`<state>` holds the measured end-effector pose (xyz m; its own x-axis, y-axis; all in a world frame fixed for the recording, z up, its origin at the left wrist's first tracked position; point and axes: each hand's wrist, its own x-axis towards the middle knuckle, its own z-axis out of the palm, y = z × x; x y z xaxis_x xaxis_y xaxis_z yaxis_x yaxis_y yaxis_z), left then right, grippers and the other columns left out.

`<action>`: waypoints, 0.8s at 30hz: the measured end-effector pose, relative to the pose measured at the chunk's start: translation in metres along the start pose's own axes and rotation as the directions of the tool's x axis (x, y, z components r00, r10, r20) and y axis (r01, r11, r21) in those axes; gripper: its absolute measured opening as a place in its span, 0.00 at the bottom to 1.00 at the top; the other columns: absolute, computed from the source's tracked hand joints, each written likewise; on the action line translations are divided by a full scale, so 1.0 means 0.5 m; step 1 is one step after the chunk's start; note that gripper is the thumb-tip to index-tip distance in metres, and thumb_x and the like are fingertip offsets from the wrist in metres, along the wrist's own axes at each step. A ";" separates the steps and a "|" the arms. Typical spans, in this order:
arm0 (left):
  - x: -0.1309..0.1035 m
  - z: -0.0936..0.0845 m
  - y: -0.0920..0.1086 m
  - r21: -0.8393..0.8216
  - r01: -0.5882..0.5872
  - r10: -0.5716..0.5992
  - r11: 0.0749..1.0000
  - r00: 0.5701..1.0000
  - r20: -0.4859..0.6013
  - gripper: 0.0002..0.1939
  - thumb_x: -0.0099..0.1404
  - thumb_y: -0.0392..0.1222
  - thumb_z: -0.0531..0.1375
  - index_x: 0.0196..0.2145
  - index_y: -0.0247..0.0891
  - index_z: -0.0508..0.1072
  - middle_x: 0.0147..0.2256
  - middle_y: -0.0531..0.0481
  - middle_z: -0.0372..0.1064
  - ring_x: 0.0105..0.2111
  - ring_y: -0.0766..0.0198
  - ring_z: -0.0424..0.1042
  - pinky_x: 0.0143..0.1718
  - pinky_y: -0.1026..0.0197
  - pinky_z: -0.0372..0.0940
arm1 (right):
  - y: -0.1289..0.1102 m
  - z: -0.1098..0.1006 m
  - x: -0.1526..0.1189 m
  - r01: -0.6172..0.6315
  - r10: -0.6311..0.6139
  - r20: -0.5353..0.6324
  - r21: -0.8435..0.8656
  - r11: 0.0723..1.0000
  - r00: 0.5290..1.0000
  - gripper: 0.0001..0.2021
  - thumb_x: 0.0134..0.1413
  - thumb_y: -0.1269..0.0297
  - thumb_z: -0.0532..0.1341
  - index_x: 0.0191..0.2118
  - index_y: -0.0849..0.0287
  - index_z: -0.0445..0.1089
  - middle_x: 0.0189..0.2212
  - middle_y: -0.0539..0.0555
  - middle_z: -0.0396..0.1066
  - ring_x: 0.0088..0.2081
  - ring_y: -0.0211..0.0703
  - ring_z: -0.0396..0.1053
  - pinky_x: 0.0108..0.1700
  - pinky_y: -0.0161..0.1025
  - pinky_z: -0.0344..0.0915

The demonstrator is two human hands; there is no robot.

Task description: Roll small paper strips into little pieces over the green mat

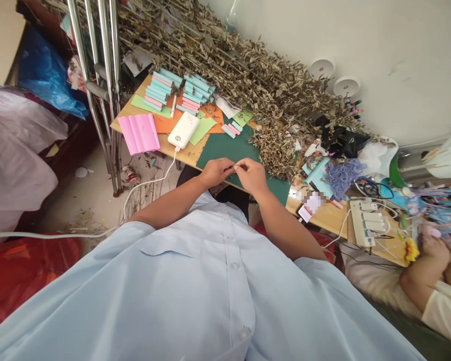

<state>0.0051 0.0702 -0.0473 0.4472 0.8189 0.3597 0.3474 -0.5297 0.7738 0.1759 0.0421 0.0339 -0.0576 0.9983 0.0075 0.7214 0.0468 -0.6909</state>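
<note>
My left hand [217,172] and my right hand [250,175] meet fingertip to fingertip over the front edge of a dark green sheet [218,150]. Both are closed in a pinch; whatever is between the fingers is too small to make out. Beyond them lie short blue and pink paper rolls [232,129]. To their right is a heap of dried leaves [280,150]. A white power bank [184,129] with a cable rests left of the sheet, near a creased pink paper [139,134] at the table's edge.
Metal crutches [105,95] stand at the table's left end. Stacked blue and pink rolls [160,90] lie at the back left. Dried stalks line the wall. A phone [310,206], purple bands [344,178] and a power strip [363,223] are to the right, beside another person's arm [423,281].
</note>
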 end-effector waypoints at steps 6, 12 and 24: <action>0.000 -0.002 0.001 0.002 -0.004 0.004 1.000 1.000 -0.004 0.16 0.77 0.51 0.56 0.44 0.39 0.79 0.42 0.43 0.79 0.43 0.59 0.77 0.46 0.60 0.68 | 0.010 0.011 0.019 -0.268 0.244 0.115 0.304 0.914 0.963 0.07 0.50 0.60 0.68 0.34 0.56 0.75 0.28 0.51 0.77 0.32 0.45 0.75 0.36 0.42 0.73; -0.001 0.003 -0.005 -0.015 0.011 -0.012 1.000 1.000 -0.022 0.13 0.75 0.48 0.58 0.45 0.38 0.80 0.43 0.44 0.79 0.44 0.58 0.77 0.48 0.59 0.69 | 0.021 0.003 -0.016 0.303 -0.307 -0.079 -0.061 0.951 0.948 0.10 0.65 0.62 0.60 0.35 0.54 0.79 0.39 0.56 0.81 0.45 0.49 0.77 0.54 0.49 0.72; -0.002 0.001 -0.005 -0.076 0.012 -0.016 0.997 0.998 -0.055 0.10 0.73 0.43 0.60 0.41 0.38 0.80 0.38 0.46 0.78 0.41 0.60 0.76 0.45 0.60 0.68 | -0.028 -0.038 -0.010 0.258 -0.210 0.174 -0.324 0.910 0.962 0.07 0.62 0.61 0.65 0.44 0.51 0.79 0.41 0.54 0.79 0.40 0.49 0.75 0.44 0.44 0.70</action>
<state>0.0044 0.0705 -0.0498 0.3960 0.8381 0.3752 0.2893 -0.5017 0.8153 0.1792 0.0369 0.0575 -0.3273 0.9446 0.0266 0.8656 0.3110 -0.3924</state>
